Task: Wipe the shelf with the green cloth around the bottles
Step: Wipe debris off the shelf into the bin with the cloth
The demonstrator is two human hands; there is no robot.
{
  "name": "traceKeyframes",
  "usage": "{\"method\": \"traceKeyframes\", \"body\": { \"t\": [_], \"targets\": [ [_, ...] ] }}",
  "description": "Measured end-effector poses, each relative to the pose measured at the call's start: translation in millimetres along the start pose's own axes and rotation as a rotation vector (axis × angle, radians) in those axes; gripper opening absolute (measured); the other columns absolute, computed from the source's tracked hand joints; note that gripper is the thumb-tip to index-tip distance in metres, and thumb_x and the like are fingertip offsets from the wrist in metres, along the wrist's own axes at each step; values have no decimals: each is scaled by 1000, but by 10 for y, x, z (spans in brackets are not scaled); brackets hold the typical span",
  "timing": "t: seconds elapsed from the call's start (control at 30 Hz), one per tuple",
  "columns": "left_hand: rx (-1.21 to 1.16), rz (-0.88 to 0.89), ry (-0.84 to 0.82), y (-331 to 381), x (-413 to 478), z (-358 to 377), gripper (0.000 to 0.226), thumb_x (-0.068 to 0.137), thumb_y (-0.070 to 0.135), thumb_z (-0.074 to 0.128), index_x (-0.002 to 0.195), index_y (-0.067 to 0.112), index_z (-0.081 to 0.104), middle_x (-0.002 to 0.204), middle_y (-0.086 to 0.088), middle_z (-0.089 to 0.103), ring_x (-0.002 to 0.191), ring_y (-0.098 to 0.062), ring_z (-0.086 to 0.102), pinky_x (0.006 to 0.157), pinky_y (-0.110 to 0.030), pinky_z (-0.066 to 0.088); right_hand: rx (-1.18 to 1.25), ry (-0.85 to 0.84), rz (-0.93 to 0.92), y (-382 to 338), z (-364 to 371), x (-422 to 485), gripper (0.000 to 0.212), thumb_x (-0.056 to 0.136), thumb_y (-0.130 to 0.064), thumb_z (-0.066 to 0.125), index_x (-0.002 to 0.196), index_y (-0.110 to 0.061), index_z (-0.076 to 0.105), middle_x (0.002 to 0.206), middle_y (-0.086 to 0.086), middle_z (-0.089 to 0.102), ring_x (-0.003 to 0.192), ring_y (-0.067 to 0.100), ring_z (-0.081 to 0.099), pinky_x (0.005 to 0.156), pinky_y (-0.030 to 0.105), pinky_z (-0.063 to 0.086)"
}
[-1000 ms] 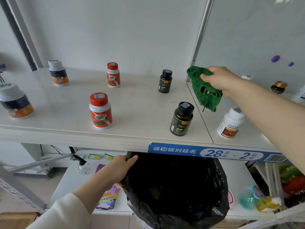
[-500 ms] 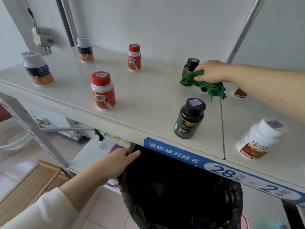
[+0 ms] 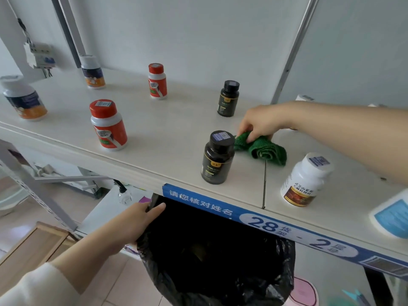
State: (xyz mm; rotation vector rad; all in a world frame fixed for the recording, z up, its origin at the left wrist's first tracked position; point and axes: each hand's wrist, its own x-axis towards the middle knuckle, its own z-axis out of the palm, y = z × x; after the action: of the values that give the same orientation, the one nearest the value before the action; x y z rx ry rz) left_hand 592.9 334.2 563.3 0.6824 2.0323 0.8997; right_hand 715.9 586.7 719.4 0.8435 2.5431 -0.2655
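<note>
My right hand (image 3: pixel 260 122) pinches the crumpled green cloth (image 3: pixel 265 151) just right of the round black plastic bottle (image 3: pixel 217 157), so a careless leftward sweep could knock it off the pale shelf (image 3: pixel 165 129).

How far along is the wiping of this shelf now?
Done: no wiped patch can be told from the pictures. In hand: the right hand grips the green cloth on the shelf, beside the near black bottle; the left hand holds the black bag below. Left: likely around the near red-capped bottle and the others.
</note>
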Motion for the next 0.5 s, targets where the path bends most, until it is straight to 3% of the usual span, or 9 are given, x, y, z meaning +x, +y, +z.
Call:
{"method": "traceKeyframes", "body": {
  "t": [0.13,0.27,0.33,0.4,0.47,0.5],
  "targets": [
    [14,18,2,41,-4,29,34,92,41,46,78,13,61,82,-8,64,69,-16,59,62,-24,43,167,-52,54,59,33,-178,30,90,-3,51,118,-12,61,101,6,58,91,25,58,73,38,57],
    [-24,9,-35,57,7,35,35,92,41,47,87,10,63,87,-10,64,77,-22,59,68,-27,44,346,143,158,78,-84,-159,29,90,-2,52,117,-8,59,102,11,56,90,28,57,49,27,58],
    [-24,11,-37,53,17,49,36,92,40,47,88,9,63,86,-10,62,76,-22,58,68,-27,44,239,189,238,46,-99,-81,33,92,-7,50,125,-7,54,120,16,53,99,35,60,68,36,59],
    [-32,9,-35,65,17,61,33,92,39,46,84,11,62,84,-9,62,72,-20,59,63,-25,45,124,132,302,-29,-40,-11,41,94,-12,47,135,-8,44,136,18,45,108,39,59,87,41,53],
    [-39,7,-40,82,22,66,31,92,38,46,81,14,61,84,-9,63,72,-19,59,63,-24,46,65,135,308,-118,46,37,42,94,-13,47,135,-8,43,138,17,45,112,34,57,86,34,51],
    [-40,15,-42,83,26,66,30,92,38,47,80,15,61,85,-9,64,73,-19,60,65,-25,46,10,152,320,-172,80,47,41,94,-11,44,135,-7,43,137,17,47,110,31,58,76,28,51]
  ]
}}
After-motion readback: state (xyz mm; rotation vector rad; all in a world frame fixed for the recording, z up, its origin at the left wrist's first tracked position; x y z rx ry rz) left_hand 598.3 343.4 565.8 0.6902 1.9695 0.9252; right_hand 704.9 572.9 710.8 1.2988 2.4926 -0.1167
